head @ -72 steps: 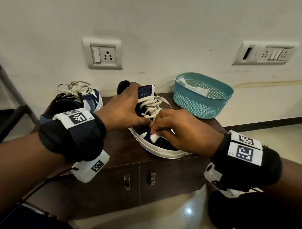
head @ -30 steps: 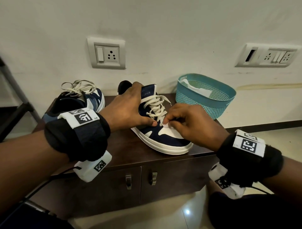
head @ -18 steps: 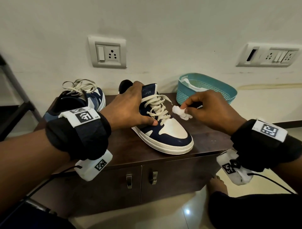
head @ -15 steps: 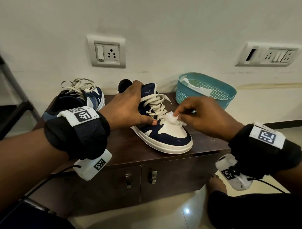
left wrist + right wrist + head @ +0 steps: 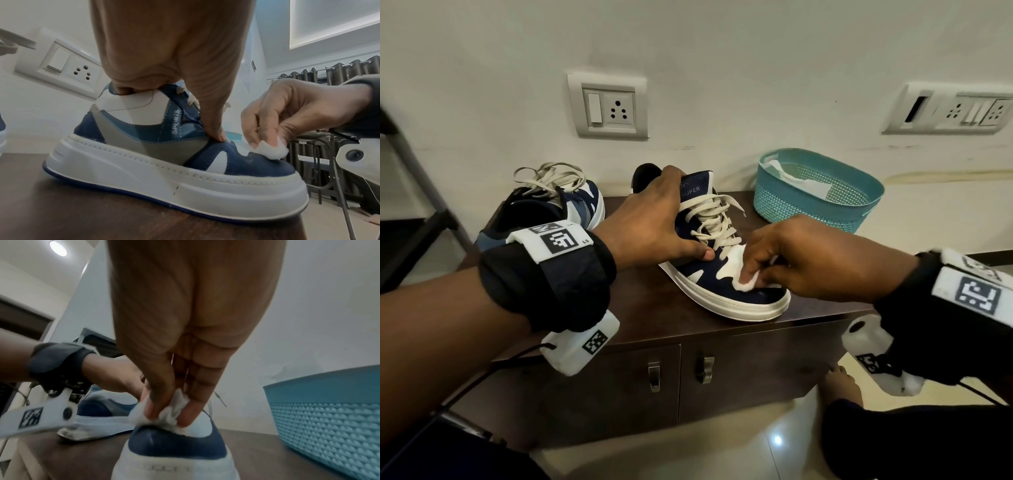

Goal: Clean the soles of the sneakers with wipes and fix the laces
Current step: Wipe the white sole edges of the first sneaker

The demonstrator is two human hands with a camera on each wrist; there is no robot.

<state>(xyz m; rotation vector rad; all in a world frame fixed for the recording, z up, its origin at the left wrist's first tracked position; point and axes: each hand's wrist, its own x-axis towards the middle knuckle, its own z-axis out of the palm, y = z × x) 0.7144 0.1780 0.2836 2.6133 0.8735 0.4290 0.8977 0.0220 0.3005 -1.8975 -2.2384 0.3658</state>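
Observation:
A navy and white sneaker (image 5: 709,270) (image 5: 164,155) (image 5: 174,444) with cream laces stands upright on the dark wooden cabinet (image 5: 640,308), toe toward me. My left hand (image 5: 654,222) (image 5: 170,65) grips its collar, fingers curled over the top edge and thumb pressed on the side. My right hand (image 5: 774,260) (image 5: 185,353) pinches a crumpled white wipe (image 5: 746,282) (image 5: 269,151) (image 5: 164,415) and presses it on the toe cap. A second sneaker (image 5: 551,212) with loose cream laces sits at the back left.
A teal plastic basket (image 5: 808,205) (image 5: 329,418) with white wipes inside stands at the back right of the cabinet. Two wall socket plates (image 5: 607,106) are mounted above. Cabinet doors with metal handles (image 5: 654,377) face me; glossy floor lies below.
My right hand lifted the wipe off the sneaker toward the basket, then brought it back down onto the toe cap. The left hand kept its hold on the collar.

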